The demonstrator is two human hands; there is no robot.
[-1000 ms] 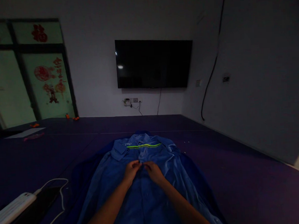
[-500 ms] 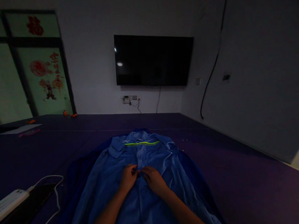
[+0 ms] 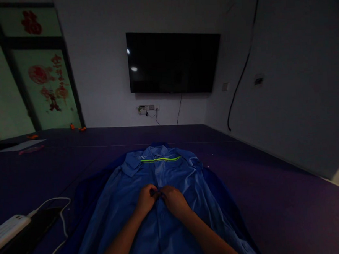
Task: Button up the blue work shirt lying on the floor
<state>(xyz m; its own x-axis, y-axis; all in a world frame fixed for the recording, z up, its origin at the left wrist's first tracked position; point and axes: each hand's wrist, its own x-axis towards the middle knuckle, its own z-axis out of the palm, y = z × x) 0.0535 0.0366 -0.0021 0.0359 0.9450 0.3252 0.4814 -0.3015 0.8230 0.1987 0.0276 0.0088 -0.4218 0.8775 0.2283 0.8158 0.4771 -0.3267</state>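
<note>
A blue work shirt [image 3: 128, 206] with a yellow-green reflective stripe [image 3: 161, 159] below its collar lies flat, front up, on a dark purple surface [image 3: 278, 208]. My left hand [image 3: 146, 198] and my right hand [image 3: 173, 199] meet at the shirt's centre front, fingertips pinched together on the button strip about mid-chest. Both forearms reach in from the bottom edge over the lower part of the shirt. The room is dim, so the buttons themselves are hard to make out.
A white power strip [image 3: 8, 232] with a white cable [image 3: 58, 210] lies at the lower left. A dark wall-mounted screen [image 3: 173, 62] hangs ahead, above a wall socket [image 3: 147, 109]. Glass doors [image 3: 26, 86] with red paper cutouts stand at the left. Small orange items [image 3: 77, 128] lie far back.
My hands have slid slightly down the shirt's front strip toward me while staying pinched together. The view has tilted a little, shifting the room upward.
</note>
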